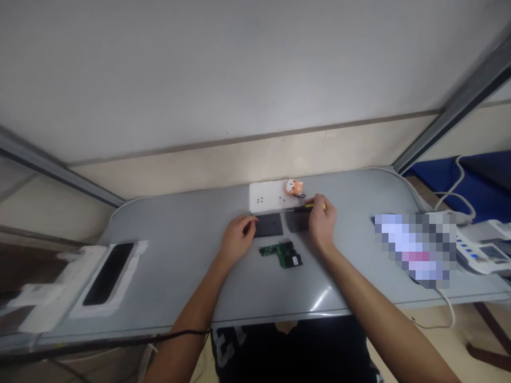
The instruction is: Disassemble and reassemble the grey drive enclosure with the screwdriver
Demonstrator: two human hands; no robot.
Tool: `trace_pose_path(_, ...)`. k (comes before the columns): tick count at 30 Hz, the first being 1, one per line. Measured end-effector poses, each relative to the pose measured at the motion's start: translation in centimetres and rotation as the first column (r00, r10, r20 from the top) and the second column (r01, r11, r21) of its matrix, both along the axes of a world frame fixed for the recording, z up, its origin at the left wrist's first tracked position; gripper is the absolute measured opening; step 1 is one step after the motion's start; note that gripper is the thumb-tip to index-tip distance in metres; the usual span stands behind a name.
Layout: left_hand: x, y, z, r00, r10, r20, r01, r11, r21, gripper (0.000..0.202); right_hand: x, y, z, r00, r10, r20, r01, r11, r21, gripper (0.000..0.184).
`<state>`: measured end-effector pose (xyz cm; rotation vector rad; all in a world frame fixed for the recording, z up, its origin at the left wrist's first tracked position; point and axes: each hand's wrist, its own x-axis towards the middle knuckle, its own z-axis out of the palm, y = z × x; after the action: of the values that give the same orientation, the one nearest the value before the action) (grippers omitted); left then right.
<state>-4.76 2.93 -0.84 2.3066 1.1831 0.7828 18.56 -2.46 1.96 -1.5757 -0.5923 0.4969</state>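
My right hand point(322, 223) is closed around a screwdriver point(304, 208) with a black and yellow handle, its shaft pointing left over the edge of a white pad point(268, 197). My left hand point(238, 237) has its fingertips pinched together at the upper left corner of a dark flat panel point(270, 225); whatever lies between them is too small to make out. Partly behind my right hand lies a second dark piece point(296, 222). A green circuit board point(284, 254) with a black component rests nearer to me. Several tiny screws point(260, 200) sit on the pad.
An orange and white animal figurine point(294, 187) stands on the pad. On the left, a black phone point(108, 274) lies on white paper. At right are a blurred-out screen point(417, 250), a white device point(485, 252) and cables. A wall panel point(255, 69) rises behind the grey table point(179, 234).
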Motion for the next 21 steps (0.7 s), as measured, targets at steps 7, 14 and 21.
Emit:
trace_pose_path(7, -0.2, 0.2, -0.5, 1.000, 0.012, 0.012, -0.012, 1.000, -0.002, 0.019, 0.7, 0.3, 0.0, 1.000, 0.012, -0.017, -0.012, 1.000, -0.019, 0.032)
trace_pose_path(14, -0.4, -0.1, 0.0, 0.998, 0.007, 0.067, -0.008, 1.000, 0.029, 0.022, 0.5, 0.1, 0.3, 1.000, 0.012, 0.001, -0.012, 1.000, -0.021, 0.033)
trace_pose_path(21, 0.5, -3.0, 1.3, 0.938, -0.298, -0.174, 0.334, 0.911, 0.240, 0.014, 0.6, 0.2, 0.1, 0.999, 0.013, -0.035, -0.013, 1.000, -0.011, 0.033)
